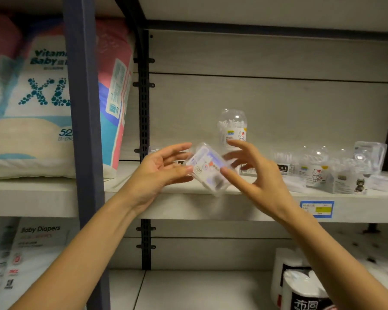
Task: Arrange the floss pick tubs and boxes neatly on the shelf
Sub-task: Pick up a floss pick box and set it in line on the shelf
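A clear flat floss pick box (207, 168) with a white and purple label is tilted in the air just above the shelf's front edge (188, 206). My left hand (159, 173) touches its left side with thumb and fingertips. My right hand (253, 175) pinches its right edge, fingers spread. A tall clear floss pick tub (232, 128) stands behind on the shelf. Several more clear tubs (316, 168) and small boxes crowd the right part of the shelf, some lying down.
Large diaper packs (43, 97) fill the left bay behind a dark upright post (83, 108). A blue and yellow price tag (316, 209) sits on the shelf edge. Tissue rolls (300, 285) stand on the lower shelf at the right.
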`<state>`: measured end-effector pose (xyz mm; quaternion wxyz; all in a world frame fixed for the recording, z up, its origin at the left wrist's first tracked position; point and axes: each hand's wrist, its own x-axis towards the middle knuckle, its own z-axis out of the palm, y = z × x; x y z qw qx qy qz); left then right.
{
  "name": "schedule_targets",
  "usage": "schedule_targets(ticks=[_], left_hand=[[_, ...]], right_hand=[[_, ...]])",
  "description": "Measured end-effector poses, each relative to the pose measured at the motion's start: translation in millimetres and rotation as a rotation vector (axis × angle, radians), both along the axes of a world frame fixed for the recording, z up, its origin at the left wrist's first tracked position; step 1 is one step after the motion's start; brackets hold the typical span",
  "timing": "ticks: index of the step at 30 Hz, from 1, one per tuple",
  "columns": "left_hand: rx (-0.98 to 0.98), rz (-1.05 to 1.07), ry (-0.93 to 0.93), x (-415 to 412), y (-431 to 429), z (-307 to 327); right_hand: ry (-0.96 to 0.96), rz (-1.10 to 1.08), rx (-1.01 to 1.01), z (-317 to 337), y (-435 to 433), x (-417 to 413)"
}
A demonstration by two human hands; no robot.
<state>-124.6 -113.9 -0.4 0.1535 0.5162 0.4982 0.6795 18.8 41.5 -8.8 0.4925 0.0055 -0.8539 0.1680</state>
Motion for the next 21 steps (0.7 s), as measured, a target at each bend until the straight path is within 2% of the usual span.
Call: schedule_targets(ticks=[4,6,8,13,16,21], left_hand=[[0.005,0.071,0.082,-1,13,11],[-0.009,0.058,0.116,2,20,20],[-0.044,0.061,0.168,7,27,30],[-0.17,0.233,0.289,9,26,35],[-0.244,0.143,0.212,4,17,25],[-0.183,0.114,0.097,7,19,16]], right_hand=[[-0.205,0.093,-0.288,-1,-2,-3],[-0.252,0.221,-0.504,-2,-3,-5],[-0.237,0.359,-0.704,-1,-6,-7],[-0.082,0.599,-1.092,-1,-6,-3],[-0.063,0.646,-1.206,-2,-3,5],[-0.081,0.71,-1.236,-1,-5,8]])
